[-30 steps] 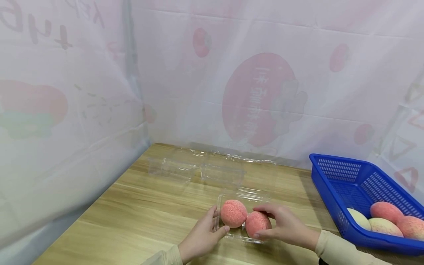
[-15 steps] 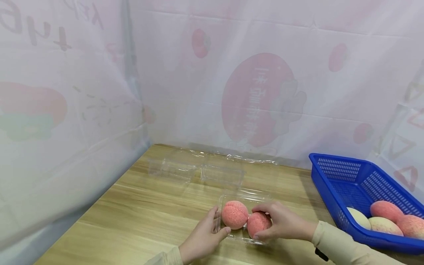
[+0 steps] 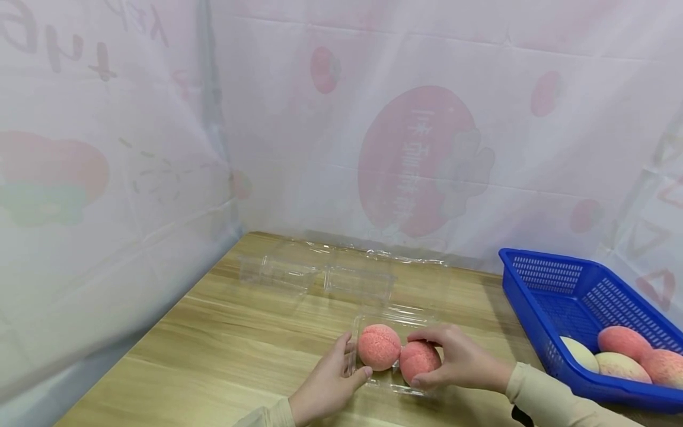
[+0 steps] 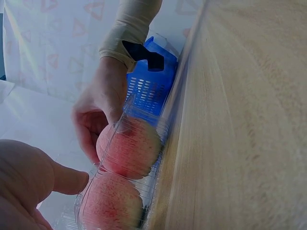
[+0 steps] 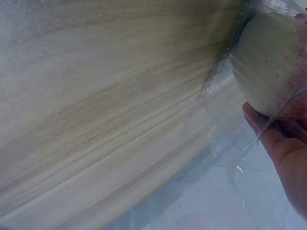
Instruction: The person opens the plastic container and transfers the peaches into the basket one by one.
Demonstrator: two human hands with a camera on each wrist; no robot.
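Observation:
Two pink-red peaches sit side by side in a clear plastic clamshell box (image 3: 373,317) on the wooden table. My right hand (image 3: 461,362) grips the right peach (image 3: 418,363) between thumb and fingers; the right wrist view shows that peach's pale side (image 5: 266,62) through the plastic. The left peach (image 3: 379,347) touches it and has no hand on it. My left hand (image 3: 328,379) holds the box at its left end, fingers along the side wall and thumb by the near rim. In the left wrist view, that thumb (image 4: 67,179) lies against the rim beside the nearer peach (image 4: 111,203).
A blue plastic basket (image 3: 539,332) at the right holds several peaches, pink (image 3: 623,341) and pale yellow (image 3: 578,354). More clear plastic boxes (image 3: 357,281) stand open at the back of the table, before a printed curtain (image 3: 299,148).
The right peach has turned a little in my right hand, its crease now showing, and shifted slightly right. The left peach has moved slightly right too. My left hand stays at the box.

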